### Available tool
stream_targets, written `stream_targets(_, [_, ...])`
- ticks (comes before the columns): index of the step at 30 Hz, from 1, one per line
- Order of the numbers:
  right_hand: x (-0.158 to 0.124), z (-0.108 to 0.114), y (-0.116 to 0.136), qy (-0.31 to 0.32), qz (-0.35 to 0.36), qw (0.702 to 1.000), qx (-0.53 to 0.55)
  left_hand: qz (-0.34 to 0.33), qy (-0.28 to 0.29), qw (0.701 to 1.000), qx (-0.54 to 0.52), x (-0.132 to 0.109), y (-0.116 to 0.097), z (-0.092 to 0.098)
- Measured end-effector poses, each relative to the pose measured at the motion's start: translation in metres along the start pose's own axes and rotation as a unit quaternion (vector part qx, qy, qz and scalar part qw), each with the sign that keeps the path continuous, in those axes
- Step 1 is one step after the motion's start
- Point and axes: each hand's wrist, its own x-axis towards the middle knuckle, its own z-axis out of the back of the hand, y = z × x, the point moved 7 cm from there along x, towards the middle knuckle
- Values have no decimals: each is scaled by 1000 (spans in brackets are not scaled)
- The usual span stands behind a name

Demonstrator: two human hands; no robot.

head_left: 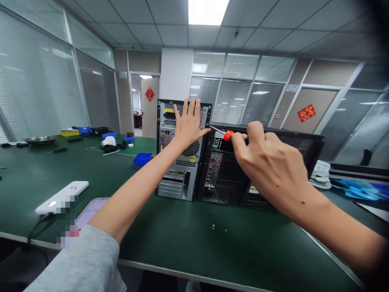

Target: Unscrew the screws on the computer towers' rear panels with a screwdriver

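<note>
A silver-backed computer case (173, 187) stands upright on the green table, its rear panel with power socket and ports facing me. My left hand (189, 123) lies spread against the upper part of that panel. In my right hand (270, 156) is a screwdriver (228, 135) with a red handle end, held in closed fingers. Its thin shaft points left, and the tip meets the right edge of the silver case near my left thumb. Directly to the right stands a black computer case (225, 178), partly hidden behind my right hand.
On the left lie a white power bank (65, 196) with a cable and a phone (91, 211). Blue trays (142, 158), a metal dish (40, 140) and a white device (108, 141) sit farther back. Blue gloves (357, 188) are at the right. Small white scraps (213, 226) dot the front.
</note>
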Motion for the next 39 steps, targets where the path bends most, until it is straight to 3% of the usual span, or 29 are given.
stream_targets(8, [1, 8, 0, -49, -1, 998, -50, 1, -4, 1000, -3, 1, 1, 1])
stream_targets(19, [0, 5, -3, -48, -29, 996, -74, 1, -1, 1000, 4, -1, 1, -1])
stream_targets(39, [-3, 1, -8, -30, -51, 998, 10, -1, -1, 1000, -16, -3, 4, -3])
